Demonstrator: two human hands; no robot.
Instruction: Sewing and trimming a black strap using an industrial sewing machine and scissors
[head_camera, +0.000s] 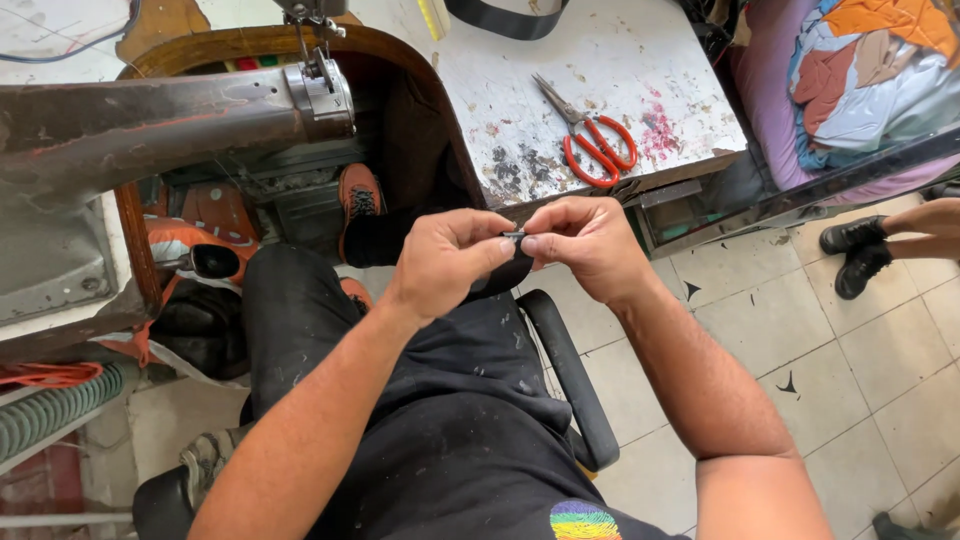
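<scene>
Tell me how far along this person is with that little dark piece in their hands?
Early or midway, by the look of it. Both the left hand and right hand pinch a small black strap piece over the lap. The orange-handled scissors lie set aside on the worktable. The sewing machine stands with nothing under it, so stitching seems left.

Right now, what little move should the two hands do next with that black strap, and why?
Probably ease the small metal piece further along the black fabric strap. The left hand and right hand pinch both together between the fingertips above the lap, and the orange-handled scissors lie untouched on the paint-stained table.
</scene>
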